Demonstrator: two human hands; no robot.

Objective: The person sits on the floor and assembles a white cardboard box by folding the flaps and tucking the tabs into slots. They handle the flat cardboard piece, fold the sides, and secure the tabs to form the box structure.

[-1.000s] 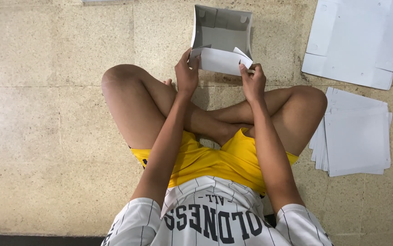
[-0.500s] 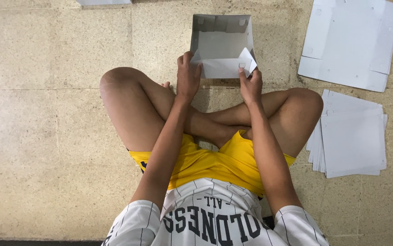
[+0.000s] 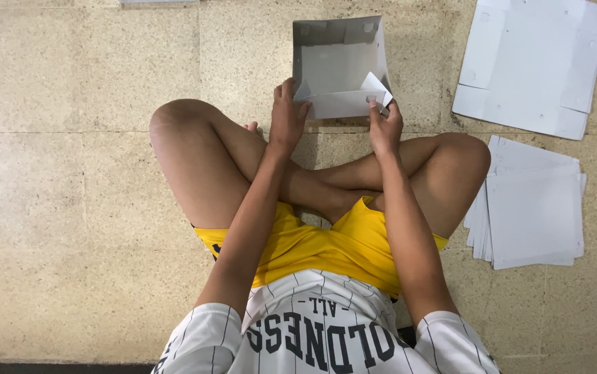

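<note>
A person sits cross-legged on the speckled stone floor [image 3: 84, 180], folding a grey-white cardboard box [image 3: 340, 66] that stands on the floor just beyond the crossed shins, toward the top edge of the view. Three walls of the box are up and its near wall is partly folded. The left hand [image 3: 288, 114] is closed on the near left corner of the box, thumb inside and fingers outside. The right hand [image 3: 385, 125] pinches the small flap [image 3: 374, 86] at the near right corner between thumb and fingertips.

By the look of it, the step in hand is closing the near wall: the corner flap is turned in but not seated. The next move probably calls for pressing that flap flat behind the near wall while the left hand steadies the other corner, so the walls stay square.

Counted: one box being assembled. One large flat box blank [image 3: 530, 62] lies unfolded near the top right corner of the view, well apart from the hands. One stack of flat cardboard sheets [image 3: 530, 204] lies just beside the right knee; several sheets, though their number cannot be told. A sliver of another pale sheet [image 3: 156, 2] shows at the top edge
</note>
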